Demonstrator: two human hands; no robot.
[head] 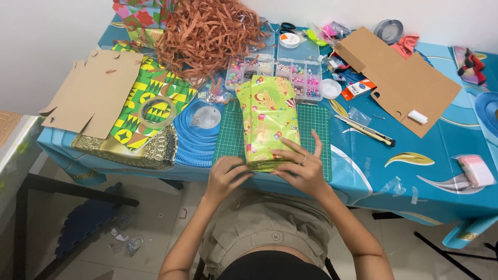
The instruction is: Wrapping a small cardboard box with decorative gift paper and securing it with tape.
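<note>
Left hand fingers are curled, pinching the near end of a wrapped parcel. Right hand fingers are spread flat, pressed on the same end. The parcel is laid lengthwise on a green cutting mat. A utility knife is seen right of the mat, on the table.

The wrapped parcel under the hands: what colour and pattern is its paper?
Yellow-green paper with small multicoloured festive prints, seen in the head view.
</note>
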